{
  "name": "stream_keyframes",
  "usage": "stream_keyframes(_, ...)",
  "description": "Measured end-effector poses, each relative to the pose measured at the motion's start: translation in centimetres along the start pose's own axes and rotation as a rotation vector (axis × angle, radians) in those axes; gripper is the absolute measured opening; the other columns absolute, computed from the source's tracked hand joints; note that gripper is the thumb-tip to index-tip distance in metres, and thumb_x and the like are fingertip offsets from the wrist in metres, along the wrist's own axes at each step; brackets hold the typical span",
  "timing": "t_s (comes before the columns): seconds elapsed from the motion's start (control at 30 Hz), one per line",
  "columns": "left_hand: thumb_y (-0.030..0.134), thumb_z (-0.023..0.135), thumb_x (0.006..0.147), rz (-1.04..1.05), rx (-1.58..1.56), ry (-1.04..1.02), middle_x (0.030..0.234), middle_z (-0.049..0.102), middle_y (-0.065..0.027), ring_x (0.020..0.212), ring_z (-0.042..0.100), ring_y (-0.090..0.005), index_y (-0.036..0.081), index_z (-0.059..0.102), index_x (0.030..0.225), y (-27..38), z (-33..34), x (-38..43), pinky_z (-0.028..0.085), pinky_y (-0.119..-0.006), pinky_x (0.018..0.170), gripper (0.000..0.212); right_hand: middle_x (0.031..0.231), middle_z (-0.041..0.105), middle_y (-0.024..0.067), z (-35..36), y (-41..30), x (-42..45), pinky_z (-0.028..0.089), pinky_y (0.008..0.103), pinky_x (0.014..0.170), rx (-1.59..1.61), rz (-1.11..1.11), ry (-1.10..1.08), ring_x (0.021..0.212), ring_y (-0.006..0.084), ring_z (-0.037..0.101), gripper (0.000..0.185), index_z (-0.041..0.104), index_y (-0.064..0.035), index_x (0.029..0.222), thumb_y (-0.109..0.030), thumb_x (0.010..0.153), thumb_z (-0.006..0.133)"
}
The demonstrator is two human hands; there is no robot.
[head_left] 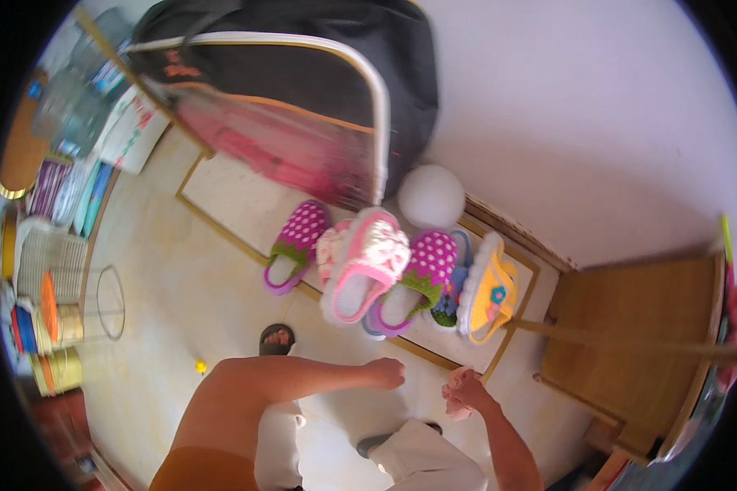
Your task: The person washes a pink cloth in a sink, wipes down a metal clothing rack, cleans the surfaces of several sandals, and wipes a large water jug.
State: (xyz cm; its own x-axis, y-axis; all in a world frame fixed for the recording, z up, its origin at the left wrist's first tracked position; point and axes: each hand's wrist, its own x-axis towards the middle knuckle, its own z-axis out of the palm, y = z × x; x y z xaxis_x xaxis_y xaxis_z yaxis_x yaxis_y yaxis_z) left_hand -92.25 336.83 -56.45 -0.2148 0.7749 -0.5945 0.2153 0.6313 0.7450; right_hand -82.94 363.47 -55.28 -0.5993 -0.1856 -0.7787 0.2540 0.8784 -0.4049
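Note:
My left hand (386,374) is closed in a loose fist above the tiled floor, with nothing visible in it. A crumpled pink cloth (458,410) hangs from my right hand (467,390), whose fingers are closed on it. Beyond both hands, knitted slippers stand in a row on a glass-like shelf with a brown frame: a purple polka-dot slipper (304,224), a pink-and-white slipper (374,245), another purple polka-dot slipper (433,258) and a yellow slipper with flowers (488,301). A blue slipper (451,301) is partly hidden between the last two.
Behind the slippers are a white ball (432,196) and a black bag (405,73) with a white tubular frame. A wooden cabinet (632,331) stands at the right. Plastic water bottles (70,113) and a clear cylindrical container (110,301) are at the left.

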Motion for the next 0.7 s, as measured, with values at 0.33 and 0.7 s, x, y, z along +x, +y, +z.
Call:
stream_keyframes(0.33, 0.024, 0.065, 0.072, -0.001, -0.628, 0.514, 0.103, 0.063, -0.0175, 0.094, 0.061, -0.0293, 0.0, 0.057, 0.108, 9.4, -4.9, -9.9, 0.046, -0.039, 0.081, 0.044, 0.113, 0.056, 0.0097, -10.8, -18.3, -5.3, 0.047, 0.0348, 0.085, 1.153, -0.363, -0.042, 0.102, 0.0216, 0.056, 0.045, 0.046, -0.0065, 0.124, -0.036, 0.09, 0.044)
stream_keyframes(0.7, 0.013, 0.049, 0.093, 0.006, -1.481, 1.503, 0.096, 0.06, -0.0013, 0.085, 0.054, -0.0079, 0.001, 0.052, 0.121, 18.3, -6.2, -36.2, 0.045, -0.024, 0.074, 0.031, 0.147, 0.027, 0.0101, -14.2, -38.6, -14.5, 0.031, 0.0511, 0.103, 1.427, -0.097, -0.562, 0.133, 0.0298, 0.029, 0.09, 0.016, -0.008, 0.146, -0.072, 0.084, 0.03)
